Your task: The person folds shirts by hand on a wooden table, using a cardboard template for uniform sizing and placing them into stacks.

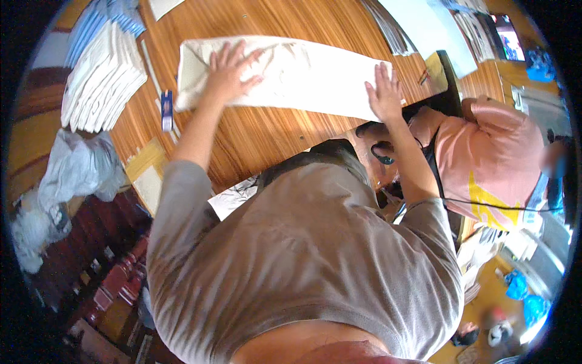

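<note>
A long strip of white folded cloth [303, 73] lies across the wooden table [254, 142] in front of me. Its left end looks creamier, and wrinkles run through its left half. My left hand [229, 76] rests flat on that left part with the fingers spread. At the opposite end, my right hand [384, 94] lies on the cloth's right edge, palm down and fingers stretched out. Neither hand grips anything. The bright middle of the cloth is washed out, so its weave cannot be made out.
A tall stack of folded white cloths [103, 79] stands at the left, with blue ones [100, 24] behind. A small dark blue box [167, 110] lies by the table's left side. Close on my right sits a person in a pink shirt [485, 151]. Grey plastic bags [82, 164] are at the left.
</note>
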### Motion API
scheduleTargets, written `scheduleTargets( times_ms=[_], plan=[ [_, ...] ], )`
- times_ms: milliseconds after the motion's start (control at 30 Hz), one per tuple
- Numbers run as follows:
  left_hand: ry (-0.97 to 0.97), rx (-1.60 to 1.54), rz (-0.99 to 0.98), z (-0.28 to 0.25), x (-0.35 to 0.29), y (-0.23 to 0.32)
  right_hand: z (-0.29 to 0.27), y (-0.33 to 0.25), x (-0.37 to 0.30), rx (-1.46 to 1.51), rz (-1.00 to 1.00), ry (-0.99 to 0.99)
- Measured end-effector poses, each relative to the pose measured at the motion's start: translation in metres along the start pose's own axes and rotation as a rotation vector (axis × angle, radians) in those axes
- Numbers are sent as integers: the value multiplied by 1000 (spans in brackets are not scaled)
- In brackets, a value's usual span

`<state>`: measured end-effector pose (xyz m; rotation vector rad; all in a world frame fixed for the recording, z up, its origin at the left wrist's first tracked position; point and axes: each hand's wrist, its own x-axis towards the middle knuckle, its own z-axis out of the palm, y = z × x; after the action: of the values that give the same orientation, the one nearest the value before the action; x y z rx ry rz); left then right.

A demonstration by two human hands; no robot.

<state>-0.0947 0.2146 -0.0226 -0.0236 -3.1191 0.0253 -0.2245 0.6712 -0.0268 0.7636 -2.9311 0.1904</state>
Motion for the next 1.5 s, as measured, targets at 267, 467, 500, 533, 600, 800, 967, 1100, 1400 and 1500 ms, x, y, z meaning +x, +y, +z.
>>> scheduleTargets(
  times_ms=[267, 467, 500, 533, 600, 800, 967, 1100, 1400, 1500],
  plan=[
    [325, 130, -112, -33, 66, 0, -61, -23, -38, 89, 21, -32],
    [88, -513, 314, -35, -18, 229, -46, -15, -9, 259, -464, -133],
    [53, -430, 342, -29, -30, 250, -39, -12, -1, 255, -577, -186],
    [59, -346, 303, -26, -37, 258, -37, -9, 0, 246, -607, -199],
    [134, -107, 216, -16, -47, 271, -40, 1, -5, 243, -674, -219],
    [86, -458, 189, -11, -81, 292, -31, 28, -50, 264, -718, -178],
    [-271, -1664, -265, -18, -124, 299, -40, 48, -63, 780, -452, -305],
    [74, -2233, -734, -35, -107, 276, -54, 7, -3, 1051, -56, -536],
    [526, -533, -560, -59, -19, 154, 4, -123, 137, 683, -220, -279],
    [403, -336, -133, -42, -26, 151, 9, -126, 135, 677, -203, -288]
  ],
)
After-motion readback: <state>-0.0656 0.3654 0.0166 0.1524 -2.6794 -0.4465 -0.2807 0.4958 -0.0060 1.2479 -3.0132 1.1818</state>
